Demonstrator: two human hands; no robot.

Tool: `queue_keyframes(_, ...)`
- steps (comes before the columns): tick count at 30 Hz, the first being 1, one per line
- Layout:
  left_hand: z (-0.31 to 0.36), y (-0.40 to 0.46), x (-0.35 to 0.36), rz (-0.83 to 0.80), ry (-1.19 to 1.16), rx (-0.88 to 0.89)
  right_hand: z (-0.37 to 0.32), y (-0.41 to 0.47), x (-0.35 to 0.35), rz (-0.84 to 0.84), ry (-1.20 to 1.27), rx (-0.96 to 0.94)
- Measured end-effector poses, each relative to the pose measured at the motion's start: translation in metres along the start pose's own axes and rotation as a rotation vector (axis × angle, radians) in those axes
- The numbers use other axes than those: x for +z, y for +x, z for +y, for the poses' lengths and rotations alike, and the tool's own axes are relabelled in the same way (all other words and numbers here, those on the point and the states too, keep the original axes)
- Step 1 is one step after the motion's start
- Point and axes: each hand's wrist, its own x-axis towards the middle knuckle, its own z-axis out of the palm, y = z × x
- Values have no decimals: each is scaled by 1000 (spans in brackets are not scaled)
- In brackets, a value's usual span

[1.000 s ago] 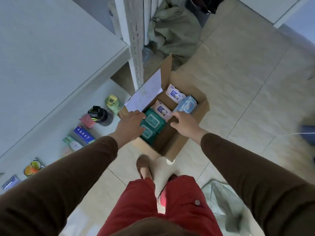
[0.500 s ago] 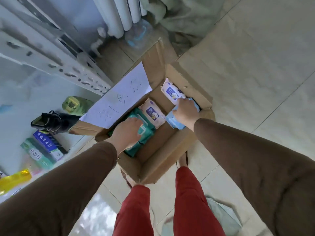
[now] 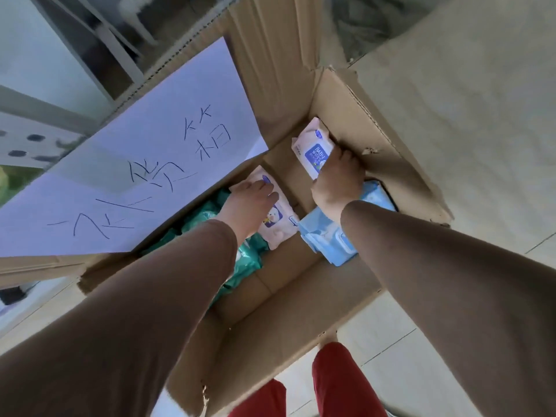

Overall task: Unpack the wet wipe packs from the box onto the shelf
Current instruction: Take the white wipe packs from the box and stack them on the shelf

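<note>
a: where do the wet wipe packs sit?
b: in the cardboard box [image 3: 355,115]. the right hand [image 3: 337,179] grips a white baby wipes pack [image 3: 313,145]; the left hand [image 3: 249,203] lies flat on a pink pack [image 3: 279,221].
a: advice?
b: pinch the soft, slippery film by its edges and lift straight up, clear of the creased flaps. blue packs [image 3: 325,236] and crinkly green packs [image 3: 246,263] wait.

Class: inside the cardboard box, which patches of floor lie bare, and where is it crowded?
Bare: the brown cardboard box floor nearest the person, bordered by green packs and light-blue packs. Crowded: the far half, where both hands work.
</note>
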Motion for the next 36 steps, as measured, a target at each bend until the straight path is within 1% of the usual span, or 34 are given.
queue_keyframes(1, 0, 7, 7, 49, 32, 33, -3, 3, 8, 44, -8, 9)
queue_keyframes(3, 0, 19, 16, 45, 84, 116, -7, 7, 19, 108, -40, -7)
queue_keyframes(4, 1, 24, 18, 23, 117, 126, -9, 10, 22, 114, -68, -34)
queue_keyframes(6, 4, 31, 12, 16, 179, 101, -10, 14, 26, 93, -118, -99)
queue_keyframes(9, 10, 25, 0, 25, 234, 47, -12, 19, 19, 27, -112, -101)
queue_keyframes(12, 13, 8, -14, -6, 345, 74, -15, 13, -3, -13, -88, -153)
queue_keyframes(14, 13, -11, -28, 22, 338, 89, -17, 0, -24, 2, -19, -213)
queue_keyframes(16, 14, -37, -48, 78, 270, 68, -20, -19, -51, -41, 69, -261)
queue_keyframes(17, 15, -53, -61, 79, 225, 40, -20, -30, -65, -82, 96, -273)
queue_keyframes(19, 18, -90, -83, 33, 130, -31, -21, -56, -96, -164, 165, -280)
queue_keyframes(23, 18, -184, -123, 34, 31, -160, -26, -114, -161, -325, 486, -172)
queue_keyframes(25, 15, -240, -139, 19, -37, -239, -34, -149, -198, -376, 576, -135)
queue_keyframes(26, 12, -271, -148, 18, -90, -301, -40, -170, -216, -398, 600, -146)
queue_keyframes(29, -1, -372, -166, 123, -301, -477, -69, -246, -268, -442, 687, -213)
queue_keyframes(33, -21, -515, -170, 255, -524, -641, -125, -366, -317, -374, 797, -311)
queue_keyframes(36, -36, -619, -170, 357, -631, -743, -179, -451, -342, -381, 885, -404)
